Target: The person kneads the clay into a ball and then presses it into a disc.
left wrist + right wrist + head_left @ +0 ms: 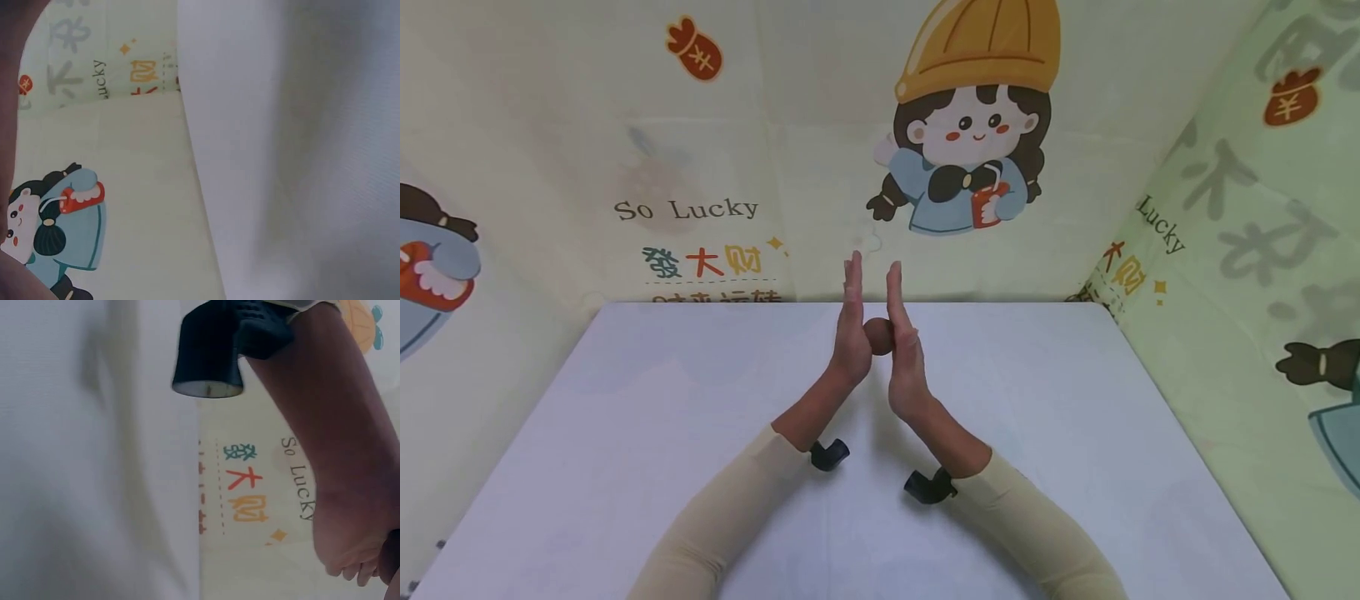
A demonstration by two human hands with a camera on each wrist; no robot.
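A small round brown ball (879,336) sits between the two palms in the head view, above the white table. My left hand (852,329) presses on its left side, fingers straight and pointing away. From the other side the palm of my right hand (906,350) faces it, its fingers also straight. In the right wrist view the left hand (350,540) shows at the lower right, with a dark part of the ball (390,565) at the frame's edge. The left wrist view catches only blurred skin along its left side; the ball is out of sight there.
The white table (700,433) spreads below both arms. A printed cloth (820,167) with cartoon figures and lettering hangs behind and at the sides. Black wrist cameras sit under the left cuff (790,433) and the right cuff (981,471).
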